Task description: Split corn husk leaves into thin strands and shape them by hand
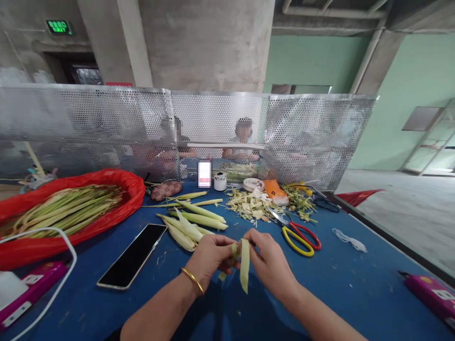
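A pale green strip of plant leaf (245, 267) hangs down between my hands, above the blue table. My left hand (212, 255), with a gold bangle at the wrist, pinches a folded part of the strip. My right hand (265, 258) is closed on the strip's upper part, fingertips nearly touching the left ones. Several long green husk-like stalks (199, 219) lie just beyond my left hand. Scissors (298, 239) with one red and one yellow handle rest past my right hand, blades toward a heap of cut scraps (245, 204). My fingers partly hide the folded strip.
At left are a red bag (137, 189) of long stems, a black phone (133, 255) and a purple power strip (31, 291). A white cord (349, 240) and another purple power strip (432, 296) lie right. A perforated metal screen (220, 113) stands behind, with people beyond.
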{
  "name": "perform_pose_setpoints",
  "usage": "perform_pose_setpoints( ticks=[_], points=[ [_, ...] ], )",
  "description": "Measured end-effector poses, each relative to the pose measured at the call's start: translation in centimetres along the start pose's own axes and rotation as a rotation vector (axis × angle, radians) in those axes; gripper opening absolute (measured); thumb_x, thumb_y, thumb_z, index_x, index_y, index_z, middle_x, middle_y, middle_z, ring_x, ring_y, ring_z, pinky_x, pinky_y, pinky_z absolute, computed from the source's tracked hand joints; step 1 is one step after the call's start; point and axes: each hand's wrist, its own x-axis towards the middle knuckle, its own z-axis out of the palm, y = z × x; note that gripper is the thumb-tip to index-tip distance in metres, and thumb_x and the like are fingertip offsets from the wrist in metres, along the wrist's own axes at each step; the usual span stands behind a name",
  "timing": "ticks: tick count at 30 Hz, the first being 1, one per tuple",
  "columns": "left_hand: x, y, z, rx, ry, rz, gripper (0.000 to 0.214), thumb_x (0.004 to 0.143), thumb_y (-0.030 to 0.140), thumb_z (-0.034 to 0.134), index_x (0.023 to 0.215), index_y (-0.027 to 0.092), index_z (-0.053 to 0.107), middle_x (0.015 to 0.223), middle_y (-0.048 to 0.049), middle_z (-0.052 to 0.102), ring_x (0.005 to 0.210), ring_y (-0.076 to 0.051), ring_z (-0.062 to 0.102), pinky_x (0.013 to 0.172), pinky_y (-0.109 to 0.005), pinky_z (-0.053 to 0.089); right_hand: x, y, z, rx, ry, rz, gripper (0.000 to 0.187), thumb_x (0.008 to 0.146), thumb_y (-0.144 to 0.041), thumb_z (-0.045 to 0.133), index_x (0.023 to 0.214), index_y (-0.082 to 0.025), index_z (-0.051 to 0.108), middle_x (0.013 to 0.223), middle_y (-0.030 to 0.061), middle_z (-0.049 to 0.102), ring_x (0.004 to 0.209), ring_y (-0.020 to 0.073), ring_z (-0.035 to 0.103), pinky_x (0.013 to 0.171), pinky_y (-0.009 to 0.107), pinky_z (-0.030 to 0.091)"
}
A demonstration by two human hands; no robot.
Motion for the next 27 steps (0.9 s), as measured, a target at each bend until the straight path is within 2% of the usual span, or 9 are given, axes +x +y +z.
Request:
perform_pose_setpoints(
  ticks=[4, 8, 12, 16, 19, 23, 27],
  points=[
    [0.0, 0.2, -0.1, -0.006, -0.035, -0.015, 0.04, 0.055, 0.043, 0.081, 0.077, 0.011, 0.073, 0.058, -0.003, 0.065, 0.053, -0.014, 0.06, 0.043, -0.019, 0.04, 0.0, -0.1, 0.1, -0.086, -0.004, 0.004, 0.019, 0.091, -0.02, 0.038, 0.075, -0.022, 0.048, 0.067, -0.0002, 0.06, 0.066, 0.0182, 0.054, 0.061, 0.025, 0.034],
    [-0.3, 0.8, -0.2, -0.052, -0.128, -0.04, 0.035, 0.063, 0.036, 0.076, 0.088, 0.012, 0.075, 0.067, -0.005, 0.067, 0.059, -0.011, 0.059, 0.046, -0.017, 0.039, 0.1, 0.1, 0.5, -0.132, 0.022, -0.017, 0.018, 0.092, -0.021, 0.037, 0.077, -0.022, 0.046, 0.067, 0.0, 0.06, 0.064, 0.0184, 0.053, 0.06, 0.025, 0.033],
    [-0.6, 1.0, -0.2, -0.109, -0.179, -0.03, 0.033, 0.069, 0.029, 0.066, 0.099, 0.016, 0.074, 0.077, -0.0051, 0.068, 0.066, -0.013, 0.059, 0.049, -0.018, 0.041, 0.2, 0.6, 0.7, -0.068, 0.035, 0.077, 0.018, 0.092, -0.024, 0.036, 0.075, -0.023, 0.044, 0.06, -0.0026, 0.053, 0.056, 0.0163, 0.048, 0.054, 0.024, 0.029],
    [-0.5, 0.1, 0.4, -0.012, -0.092, 0.082, 0.035, 0.063, 0.024, 0.071, 0.098, 0.016, 0.074, 0.073, -0.0028, 0.067, 0.06, -0.01, 0.054, 0.048, -0.017, 0.039, 0.2, 0.7, 0.7, 0.09, 0.057, 0.172, 0.02, 0.09, -0.028, 0.041, 0.07, -0.023, 0.043, 0.057, -0.005, 0.048, 0.052, 0.0136, 0.044, 0.049, 0.022, 0.027],
    [-0.3, -0.6, 0.9, 0.05, 0.012, 0.142, 0.034, 0.063, 0.03, 0.074, 0.093, 0.014, 0.076, 0.063, -0.0003, 0.064, 0.049, -0.006, 0.044, 0.044, -0.017, 0.033, 0.2, 0.6, 0.8, 0.137, 0.078, 0.206, 0.023, 0.088, -0.029, 0.044, 0.066, -0.022, 0.041, 0.055, -0.0057, 0.046, 0.051, 0.0124, 0.042, 0.048, 0.022, 0.026],
    [-0.3, -0.8, 1.5, 0.03, 0.091, 0.151, 0.037, 0.059, 0.036, 0.078, 0.089, 0.015, 0.077, 0.06, -0.0001, 0.064, 0.051, -0.008, 0.049, 0.043, -0.016, 0.03, 0.1, 0.6, 1.1, 0.162, 0.091, 0.219, 0.027, 0.088, -0.032, 0.045, 0.063, -0.022, 0.04, 0.053, -0.0062, 0.044, 0.051, 0.0116, 0.04, 0.049, 0.022, 0.026],
    [-0.5, -0.7, 1.8, -0.047, 0.098, 0.127, 0.04, 0.053, 0.036, 0.082, 0.086, 0.015, 0.076, 0.055, 0.0016, 0.061, 0.048, -0.008, 0.049, 0.041, -0.016, 0.03, 0.1, 0.6, 0.9, 0.188, 0.079, 0.209, 0.029, 0.089, -0.036, 0.045, 0.063, -0.021, 0.043, 0.054, -0.0062, 0.042, 0.051, 0.0111, 0.039, 0.049, 0.022, 0.027]
  ],
)
